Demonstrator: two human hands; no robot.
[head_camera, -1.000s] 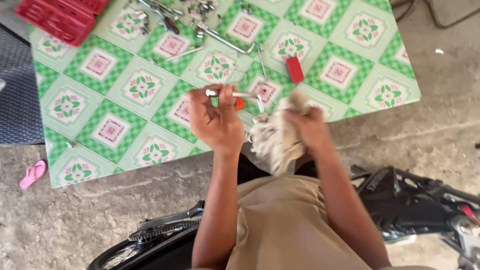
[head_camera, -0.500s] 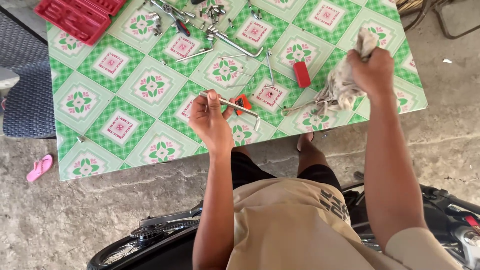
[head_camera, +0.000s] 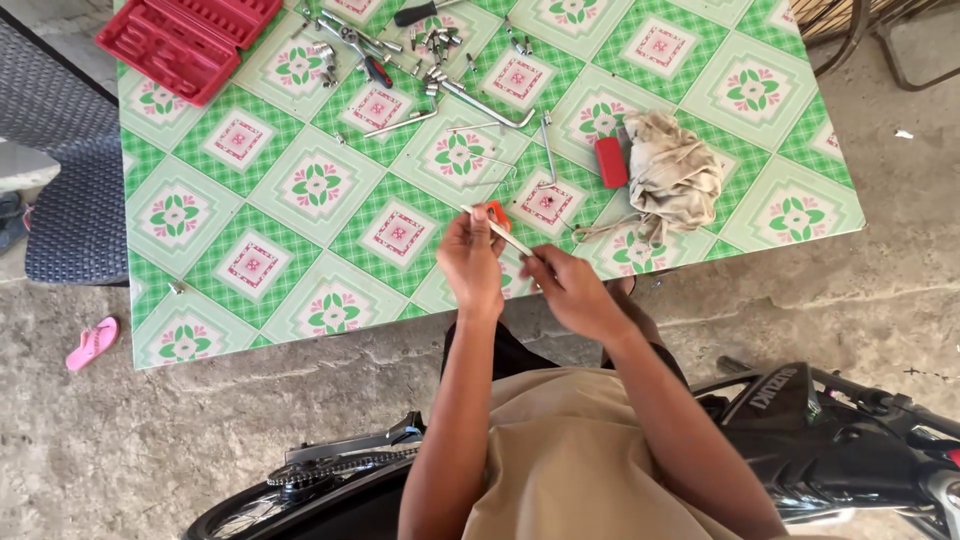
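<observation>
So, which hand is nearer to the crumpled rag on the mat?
Right. The right hand is below-left of the crumpled rag, apart from it. The left hand is farther left, gripping the metal wrench.

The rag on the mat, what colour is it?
Dirty off-white rag, seen in the head view.

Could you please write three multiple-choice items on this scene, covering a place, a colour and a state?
1. Where does the crumpled rag lie?
A. on the mat
B. in the right hand
C. on the concrete

2. What colour is the socket case?
A. blue
B. red
C. black

3. How is the metal wrench held?
A. by both hands
B. by neither hand
C. by the left hand alone

Answers: 1 A, it rests on the green patterned mat beside a small red block; 2 B, its open tray is red; 3 A, the left hand and right hand both grip it.
</observation>
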